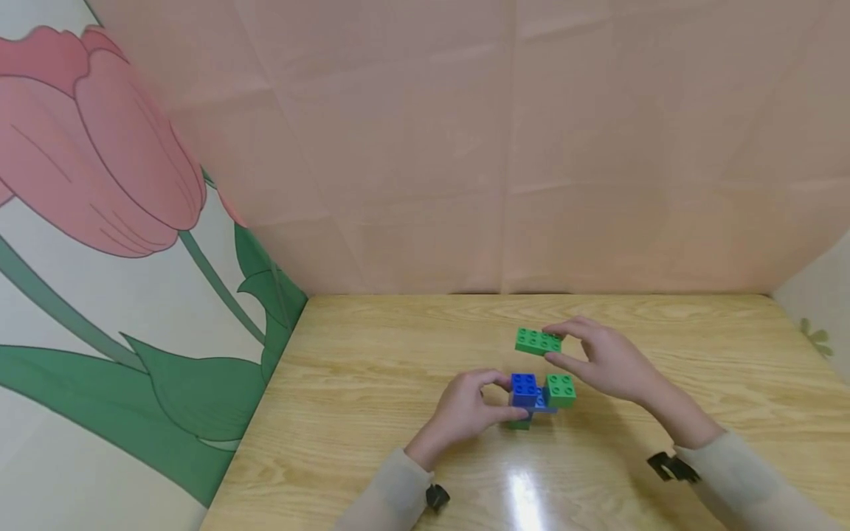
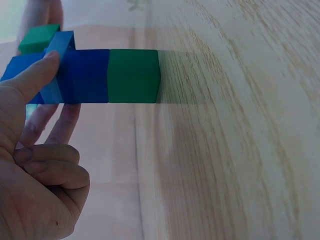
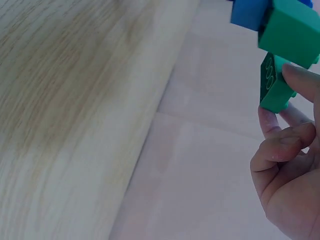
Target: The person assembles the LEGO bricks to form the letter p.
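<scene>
A small tower of toy building bricks stands on the wooden table. Its base is a green brick (image 2: 134, 76), with a dark blue brick (image 2: 85, 75) above it. Across that lies a lighter blue brick (image 1: 541, 400), topped by a blue brick (image 1: 523, 389) on the left and a square green brick (image 1: 560, 390) on the right. My left hand (image 1: 465, 405) grips the tower from the left, thumb in front and fingers behind. Held behind and above the tower is a longer green brick (image 1: 536, 341), pinched at its right end by my right hand (image 1: 607, 360).
The wooden table (image 1: 358, 354) ends at a pinkish cloth backdrop (image 1: 412, 147). On the left rises a panel with a large tulip print (image 1: 133, 162). A pale panel (image 1: 820, 295) borders the right side. Both sleeves carry dark clips near the wrists.
</scene>
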Demonstrator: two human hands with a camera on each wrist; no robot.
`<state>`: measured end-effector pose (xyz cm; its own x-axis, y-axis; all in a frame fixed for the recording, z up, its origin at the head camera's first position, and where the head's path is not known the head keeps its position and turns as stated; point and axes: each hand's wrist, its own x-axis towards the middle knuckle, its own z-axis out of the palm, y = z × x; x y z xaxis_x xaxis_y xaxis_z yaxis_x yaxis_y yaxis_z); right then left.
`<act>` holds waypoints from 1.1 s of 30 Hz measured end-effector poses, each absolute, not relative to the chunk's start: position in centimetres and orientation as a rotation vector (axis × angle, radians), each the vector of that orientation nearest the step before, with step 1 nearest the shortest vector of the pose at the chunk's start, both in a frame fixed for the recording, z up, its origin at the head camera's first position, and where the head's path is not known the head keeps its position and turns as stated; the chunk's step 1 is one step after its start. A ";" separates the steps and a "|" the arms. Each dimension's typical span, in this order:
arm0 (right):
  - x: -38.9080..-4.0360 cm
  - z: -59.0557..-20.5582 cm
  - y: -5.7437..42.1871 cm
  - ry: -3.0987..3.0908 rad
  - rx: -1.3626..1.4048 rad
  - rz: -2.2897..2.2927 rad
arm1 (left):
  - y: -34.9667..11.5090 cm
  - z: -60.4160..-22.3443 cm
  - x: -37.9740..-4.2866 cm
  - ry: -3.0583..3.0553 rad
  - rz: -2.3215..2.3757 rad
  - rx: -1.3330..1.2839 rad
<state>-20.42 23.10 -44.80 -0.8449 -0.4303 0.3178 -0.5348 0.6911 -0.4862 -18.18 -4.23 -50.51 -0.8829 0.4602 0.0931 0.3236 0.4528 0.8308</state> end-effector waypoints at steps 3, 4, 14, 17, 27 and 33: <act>-19.9 -44.3 23.0 -2.708 0.791 0.861 | -4.2 -50.5 -18.2 2.549 1.410 0.688; -19.8 -44.1 23.0 -2.701 0.796 0.864 | -4.1 -50.5 -18.2 2.548 1.410 0.689; -18.6 -43.2 22.8 -2.633 0.864 0.823 | -4.2 -50.5 -18.2 2.566 1.402 0.689; -18.3 -43.1 22.8 -2.639 0.865 0.824 | -4.2 -50.5 -18.2 2.566 1.397 0.683; -17.1 -42.6 22.4 -2.578 0.959 0.807 | -4.2 -50.5 -18.2 2.564 1.393 0.671; -16.7 -42.6 22.3 -2.572 1.003 0.833 | -4.2 -50.4 -18.2 2.560 1.396 0.691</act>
